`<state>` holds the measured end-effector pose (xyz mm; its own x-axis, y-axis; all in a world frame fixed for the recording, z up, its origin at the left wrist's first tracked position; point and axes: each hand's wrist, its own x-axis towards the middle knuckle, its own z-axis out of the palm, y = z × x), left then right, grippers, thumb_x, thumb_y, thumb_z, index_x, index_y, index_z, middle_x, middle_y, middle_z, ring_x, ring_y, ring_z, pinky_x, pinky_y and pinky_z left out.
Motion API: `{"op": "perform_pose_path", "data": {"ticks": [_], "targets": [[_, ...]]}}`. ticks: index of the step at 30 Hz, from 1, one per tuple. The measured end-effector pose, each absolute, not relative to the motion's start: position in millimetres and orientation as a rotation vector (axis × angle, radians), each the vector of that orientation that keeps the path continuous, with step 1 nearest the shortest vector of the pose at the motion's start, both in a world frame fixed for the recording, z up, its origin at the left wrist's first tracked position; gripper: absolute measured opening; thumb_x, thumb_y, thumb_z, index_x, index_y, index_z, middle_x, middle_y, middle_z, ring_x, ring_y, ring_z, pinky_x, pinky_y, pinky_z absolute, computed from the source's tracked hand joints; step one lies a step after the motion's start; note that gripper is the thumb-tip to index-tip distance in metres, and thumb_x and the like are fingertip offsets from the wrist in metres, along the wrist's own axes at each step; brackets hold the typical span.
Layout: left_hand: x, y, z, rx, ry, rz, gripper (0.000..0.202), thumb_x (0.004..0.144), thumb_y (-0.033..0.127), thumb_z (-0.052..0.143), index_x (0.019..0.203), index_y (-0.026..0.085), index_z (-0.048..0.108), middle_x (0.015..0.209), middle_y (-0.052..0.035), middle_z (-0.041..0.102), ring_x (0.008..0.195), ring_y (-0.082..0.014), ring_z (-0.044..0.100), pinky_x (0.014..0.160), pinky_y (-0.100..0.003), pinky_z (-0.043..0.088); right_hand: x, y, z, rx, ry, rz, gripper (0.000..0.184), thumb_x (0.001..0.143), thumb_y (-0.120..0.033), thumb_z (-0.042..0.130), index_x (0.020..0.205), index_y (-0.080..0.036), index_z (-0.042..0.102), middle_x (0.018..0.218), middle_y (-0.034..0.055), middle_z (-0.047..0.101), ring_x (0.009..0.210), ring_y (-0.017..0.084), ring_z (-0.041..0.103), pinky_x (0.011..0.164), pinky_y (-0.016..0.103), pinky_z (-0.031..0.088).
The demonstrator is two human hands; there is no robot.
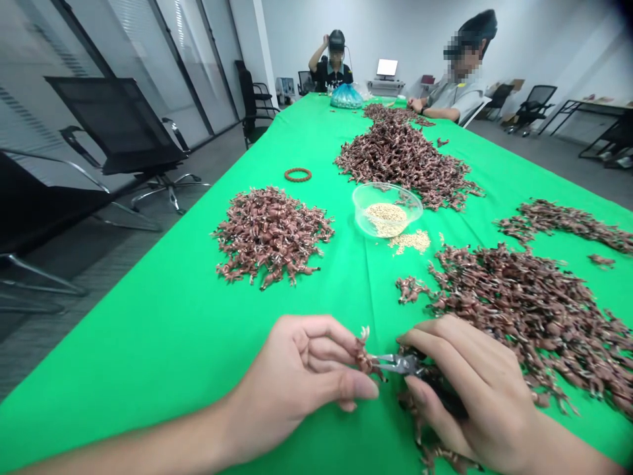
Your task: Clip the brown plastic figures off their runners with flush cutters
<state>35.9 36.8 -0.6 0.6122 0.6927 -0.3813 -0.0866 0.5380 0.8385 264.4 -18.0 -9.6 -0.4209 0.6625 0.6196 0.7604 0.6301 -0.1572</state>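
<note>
Between the thumb and fingers of my left hand (306, 376) is a small brown deer figurine (364, 356) with pale antlers. My right hand (475, 382) is closed round the dark handles of a pair of pliers (406, 364). The pliers' metal jaws point left and meet the figurine's side; whether they pinch a part of it I cannot tell. Several more figurines (440, 455) lie under and beside my right hand. To its right spreads a large heap of brown figurines (524, 303). A smaller heap of figurines (271, 234) is beyond my left hand.
A clear plastic bowl (361, 221) holds small beige pieces, with some beige pieces (411, 242) spilled beside it. A brown beaded ring (297, 175) lies left of it. Farther back are another figurine heap (400, 155), a blue bag (346, 97) and two seated people. Chairs stand left.
</note>
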Motion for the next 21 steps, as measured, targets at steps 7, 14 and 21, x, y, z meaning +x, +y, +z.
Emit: {"op": "perform_pose_path", "data": {"ticks": [7, 14, 21], "targets": [[39, 25, 4, 0.712, 0.693, 0.510, 0.033, 0.068, 0.010, 0.087, 0.081, 0.012, 0.057, 0.093, -0.0116, 0.078, 0.066, -0.0187, 0.076, 0.051, -0.019, 0.059, 259, -23, -2, -1.084, -2.211, -0.235, 0.022, 0.096, -0.030, 0.051, 0.105, -0.012, 0.060, 0.087, 0.0109, 0.069, 0.077, 0.020, 0.064, 0.064, 0.032, 0.052], [39, 21, 5, 0.601, 0.611, 0.456, 0.031, 0.074, 0.004, 0.081, 0.083, 0.013, 0.053, 0.081, -0.0078, 0.078, 0.066, -0.0189, 0.077, 0.050, -0.017, 0.059, 256, -26, -2, -1.060, -2.228, -0.263, 0.025, 0.097, -0.031, 0.050, 0.103, -0.010, 0.062, 0.081, 0.0109, 0.070, 0.070, 0.019, 0.065, 0.061, 0.030, 0.052], [38, 20, 5, 0.591, 0.563, 0.463, 0.029, 0.077, 0.005, 0.080, 0.085, 0.014, 0.054, 0.072, -0.0049, 0.076, 0.066, -0.0183, 0.077, 0.050, -0.016, 0.059, 258, -27, -9, -1.068, -2.214, -0.268, 0.026, 0.096, -0.033, 0.051, 0.106, -0.011, 0.062, 0.084, 0.0119, 0.070, 0.075, 0.020, 0.065, 0.065, 0.032, 0.053]]}}
